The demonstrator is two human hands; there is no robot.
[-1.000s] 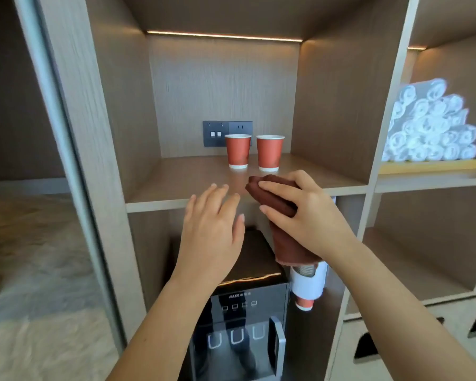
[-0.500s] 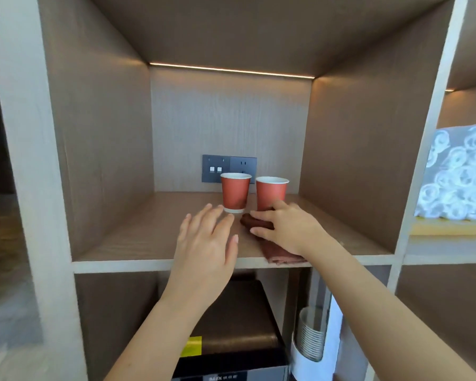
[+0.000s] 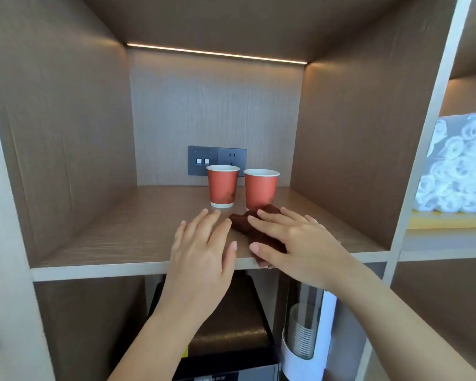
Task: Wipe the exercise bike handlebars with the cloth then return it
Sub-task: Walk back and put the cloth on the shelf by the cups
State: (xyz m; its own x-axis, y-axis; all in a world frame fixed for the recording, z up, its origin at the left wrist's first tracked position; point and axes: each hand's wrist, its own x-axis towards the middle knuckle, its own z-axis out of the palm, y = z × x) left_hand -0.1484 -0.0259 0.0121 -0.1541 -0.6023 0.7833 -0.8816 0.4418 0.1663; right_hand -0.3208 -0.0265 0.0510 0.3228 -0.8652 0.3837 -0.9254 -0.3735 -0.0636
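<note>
Dark brown cloth (image 3: 243, 225) is lying crumpled on the wooden shelf (image 3: 116, 240) at the centre of the frame, just in front of the right-hand one of two red paper cups (image 3: 260, 189), its near end reaching the shelf's front edge. The right hand (image 3: 300, 243) is resting flat on top of it, fingers straight and thumb stretched out to the side, covering most of the fabric. The left hand (image 3: 204, 248) is hovering just beside it at the shelf's front edge, fingers spread and holding nothing; whether it is touching the wood is not clear. The other red cup (image 3: 222, 185) is standing upright behind the left hand's fingertips, before a grey socket panel (image 3: 202, 159). Rolled white towels (image 3: 459, 174) are sitting stacked at the right edge of the frame.
</note>
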